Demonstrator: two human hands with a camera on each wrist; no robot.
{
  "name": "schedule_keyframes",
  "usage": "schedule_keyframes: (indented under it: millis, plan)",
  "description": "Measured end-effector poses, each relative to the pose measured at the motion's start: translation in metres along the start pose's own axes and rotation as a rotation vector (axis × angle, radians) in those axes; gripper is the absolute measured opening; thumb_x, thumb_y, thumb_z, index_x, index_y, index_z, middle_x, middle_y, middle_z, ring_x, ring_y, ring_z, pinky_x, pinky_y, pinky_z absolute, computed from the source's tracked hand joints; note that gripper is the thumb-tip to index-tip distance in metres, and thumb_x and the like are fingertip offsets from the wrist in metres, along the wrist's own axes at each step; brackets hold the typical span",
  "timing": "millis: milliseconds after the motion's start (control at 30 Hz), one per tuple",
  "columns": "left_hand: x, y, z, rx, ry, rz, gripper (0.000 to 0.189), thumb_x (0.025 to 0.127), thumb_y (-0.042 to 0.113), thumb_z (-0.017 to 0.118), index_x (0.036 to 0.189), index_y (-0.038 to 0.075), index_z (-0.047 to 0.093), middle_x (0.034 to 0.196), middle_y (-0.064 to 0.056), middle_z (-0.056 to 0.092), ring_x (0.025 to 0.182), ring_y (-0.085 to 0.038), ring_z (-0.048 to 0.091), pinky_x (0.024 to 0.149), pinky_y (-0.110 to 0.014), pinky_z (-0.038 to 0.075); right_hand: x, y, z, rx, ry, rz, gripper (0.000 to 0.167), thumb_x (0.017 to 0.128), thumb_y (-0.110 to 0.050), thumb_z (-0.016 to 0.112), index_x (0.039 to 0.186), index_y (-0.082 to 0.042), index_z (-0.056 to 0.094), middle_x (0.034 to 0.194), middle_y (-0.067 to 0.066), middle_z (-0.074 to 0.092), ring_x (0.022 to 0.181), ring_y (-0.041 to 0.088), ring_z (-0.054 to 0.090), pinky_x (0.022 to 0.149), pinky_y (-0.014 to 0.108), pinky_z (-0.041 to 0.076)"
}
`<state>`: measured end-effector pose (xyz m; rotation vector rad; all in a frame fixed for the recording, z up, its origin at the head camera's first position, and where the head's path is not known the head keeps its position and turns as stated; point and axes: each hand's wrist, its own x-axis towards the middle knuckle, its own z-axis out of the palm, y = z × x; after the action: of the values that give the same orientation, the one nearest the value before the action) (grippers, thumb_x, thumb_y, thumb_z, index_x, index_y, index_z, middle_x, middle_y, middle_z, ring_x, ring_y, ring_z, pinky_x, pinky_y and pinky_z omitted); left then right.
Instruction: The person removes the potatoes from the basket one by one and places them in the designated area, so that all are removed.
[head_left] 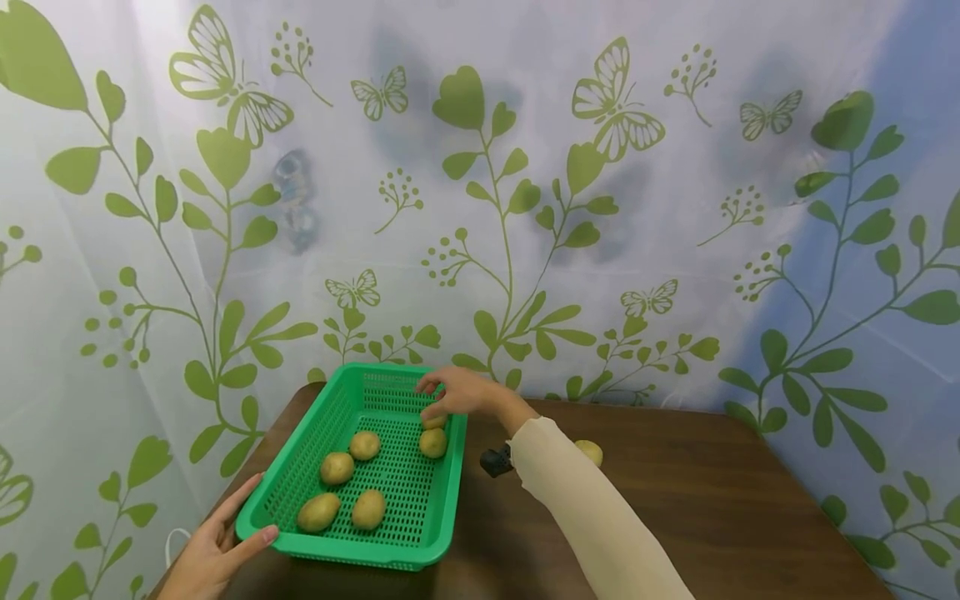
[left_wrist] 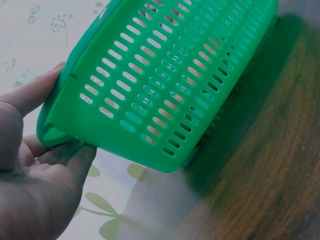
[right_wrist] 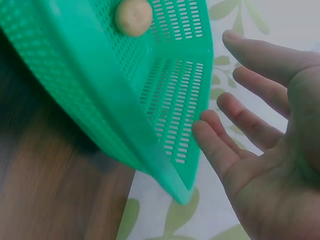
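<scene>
A green plastic basket (head_left: pixel 345 546) with slotted walls stands on the table, several potatoes inside. My left hand (head_left: pixel 217 546) holds its near left corner; in the left wrist view the thumb lies over the rim and the fingers curl beneath it. At the far right of the basket is my right hand (head_left: pixel 461 392), above a partly covered potato (head_left: pixel 433 422). Another potato (head_left: pixel 432 443) lies just nearer. The right wrist view shows the right hand's fingers (right_wrist: pixel 250 120) spread and holding nothing, beside the basket's corner, with one potato (right_wrist: pixel 134 17) visible inside.
To the right of the basket, one potato (head_left: pixel 589 452) lies on the dark wooden table (head_left: pixel 675 500), partly behind the right sleeve. A small black object (head_left: pixel 497 461) shows by the right wrist. A leaf-patterned curtain (head_left: pixel 525 208) hangs behind the table.
</scene>
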<state>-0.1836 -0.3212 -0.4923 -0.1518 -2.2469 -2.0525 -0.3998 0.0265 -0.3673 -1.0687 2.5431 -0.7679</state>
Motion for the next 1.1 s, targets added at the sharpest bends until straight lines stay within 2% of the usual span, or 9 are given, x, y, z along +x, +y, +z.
schedule_keyframes:
  millis: [167,367,600,733,867,967,1100]
  plan:
    - [-0.001,0.001,0.001,-0.032,-0.008,0.026,0.077,0.104,-0.001,0.059,0.163,-0.007,0.01,0.13,0.026,0.056,0.113,0.0,0.061,0.086,-0.025,0.059,0.013,-0.004,0.004,-0.024,-0.048,-0.01,0.044,0.098,-0.029,0.077,0.139,-0.018,0.065,0.137,0.009,0.059,0.129,0.033,0.054,0.096,0.039,0.052]
    - [-0.001,0.003,0.002,-0.04,-0.005,0.023,0.076,0.105,-0.001,0.059,0.163,-0.006,0.01,0.132,0.027,0.054,0.115,0.0,0.061,0.086,-0.026,0.059,0.025,-0.005,0.008,0.007,-0.102,0.008,0.043,0.097,-0.024,0.077,0.138,-0.017,0.065,0.137,0.011,0.06,0.13,0.032,0.053,0.1,0.041,0.051]
    - [-0.002,0.002,0.001,-0.05,-0.003,0.013,0.076,0.105,-0.001,0.059,0.163,-0.006,0.01,0.132,0.027,0.053,0.115,0.0,0.06,0.087,-0.026,0.059,0.033,-0.004,0.013,0.009,-0.17,0.026,0.048,0.096,-0.027,0.079,0.14,-0.017,0.064,0.143,0.014,0.057,0.135,0.036,0.049,0.103,0.042,0.049]
    - [-0.002,0.002,0.001,-0.046,-0.003,0.003,0.077,0.105,0.0,0.059,0.164,-0.005,0.01,0.133,0.027,0.052,0.115,0.001,0.06,0.087,-0.026,0.059,0.037,-0.006,0.017,-0.002,-0.21,0.048,0.049,0.096,-0.03,0.079,0.141,-0.02,0.064,0.144,0.012,0.057,0.135,0.032,0.051,0.102,0.04,0.05]
    - [-0.002,0.004,0.003,-0.022,0.012,-0.012,0.076,0.105,0.002,0.06,0.164,-0.004,0.012,0.135,0.019,0.05,0.114,0.001,0.06,0.087,-0.027,0.059,0.041,-0.008,0.02,0.029,-0.261,0.078,0.051,0.095,-0.029,0.08,0.142,-0.022,0.062,0.148,0.015,0.053,0.135,0.03,0.05,0.104,0.045,0.05]
    - [-0.003,0.006,0.004,-0.018,0.018,-0.014,0.075,0.105,0.003,0.06,0.164,-0.003,0.013,0.137,0.011,0.047,0.115,0.0,0.061,0.087,-0.027,0.059,0.044,-0.009,0.022,0.071,-0.301,0.097,0.053,0.095,-0.021,0.08,0.145,-0.021,0.06,0.151,0.016,0.049,0.138,0.032,0.046,0.106,0.05,0.048]
    - [-0.006,0.007,0.005,-0.051,-0.001,0.006,0.075,0.105,0.0,0.059,0.163,-0.005,0.011,0.138,0.011,0.049,0.117,-0.002,0.061,0.088,-0.028,0.058,0.049,-0.008,0.024,0.057,-0.362,0.112,0.057,0.095,-0.009,0.078,0.147,-0.021,0.058,0.152,0.011,0.049,0.142,0.035,0.043,0.103,0.044,0.051]
